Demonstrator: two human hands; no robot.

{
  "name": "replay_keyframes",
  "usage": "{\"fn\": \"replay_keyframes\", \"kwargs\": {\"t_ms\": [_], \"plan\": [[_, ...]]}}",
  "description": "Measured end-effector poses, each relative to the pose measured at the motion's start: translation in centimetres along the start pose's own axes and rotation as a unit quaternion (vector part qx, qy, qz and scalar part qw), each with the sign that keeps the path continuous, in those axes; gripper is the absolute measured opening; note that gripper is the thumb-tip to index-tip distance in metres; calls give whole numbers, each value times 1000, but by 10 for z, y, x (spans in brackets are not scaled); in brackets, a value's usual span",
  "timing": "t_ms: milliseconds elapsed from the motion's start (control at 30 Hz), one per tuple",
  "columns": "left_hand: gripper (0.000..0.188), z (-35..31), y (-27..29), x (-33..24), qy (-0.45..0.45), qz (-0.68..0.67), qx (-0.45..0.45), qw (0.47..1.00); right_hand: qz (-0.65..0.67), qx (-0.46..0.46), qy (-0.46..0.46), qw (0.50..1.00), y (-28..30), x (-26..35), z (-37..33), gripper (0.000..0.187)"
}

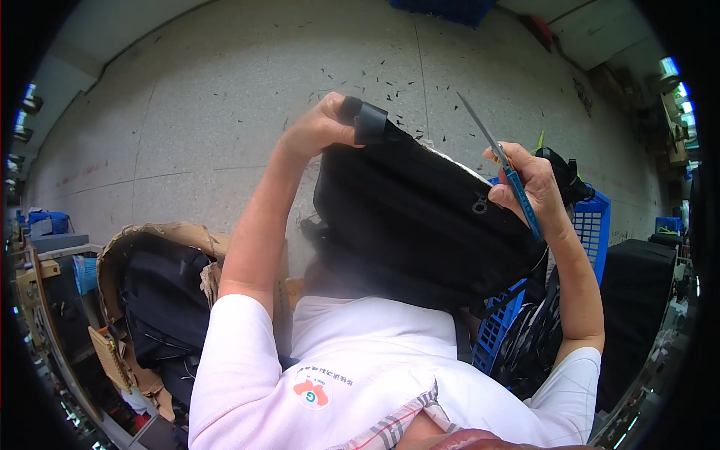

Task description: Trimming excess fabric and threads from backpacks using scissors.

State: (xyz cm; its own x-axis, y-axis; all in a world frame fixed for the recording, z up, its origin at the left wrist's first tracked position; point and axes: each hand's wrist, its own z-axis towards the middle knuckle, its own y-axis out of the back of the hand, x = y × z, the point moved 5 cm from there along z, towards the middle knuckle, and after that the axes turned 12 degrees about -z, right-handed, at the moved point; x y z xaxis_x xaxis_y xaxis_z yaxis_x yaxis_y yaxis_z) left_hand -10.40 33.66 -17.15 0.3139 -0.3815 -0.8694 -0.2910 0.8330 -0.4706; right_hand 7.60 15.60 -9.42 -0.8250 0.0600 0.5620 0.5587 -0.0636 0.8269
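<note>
Black bag (pixel 409 217) between left hand (pixel 330 124) around edge and right hand (pixel 534 182) around bladed tool (pixel 527 210)

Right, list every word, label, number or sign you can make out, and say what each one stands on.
White shirt: a red-orange emblem with a green sign inside, and a line of dark characters beside it; wording not copied here.
Black fabric piece: a small grey mark near its upper right edge; too dim to read.
Blue-handled tool in the right hand: any marking is too small to read.
</note>
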Motion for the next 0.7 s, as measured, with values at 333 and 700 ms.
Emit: {"fn": "replay_keyframes", "kwargs": {"t_ms": [333,700], "plan": [[69,9,-28,-44,23,279,95,955,87,21,-51,995,-30,2,-4,50],[6,28,-75,-20,117,306,28,944,113,-20,-76,990,-37,3,-9,49]]}}
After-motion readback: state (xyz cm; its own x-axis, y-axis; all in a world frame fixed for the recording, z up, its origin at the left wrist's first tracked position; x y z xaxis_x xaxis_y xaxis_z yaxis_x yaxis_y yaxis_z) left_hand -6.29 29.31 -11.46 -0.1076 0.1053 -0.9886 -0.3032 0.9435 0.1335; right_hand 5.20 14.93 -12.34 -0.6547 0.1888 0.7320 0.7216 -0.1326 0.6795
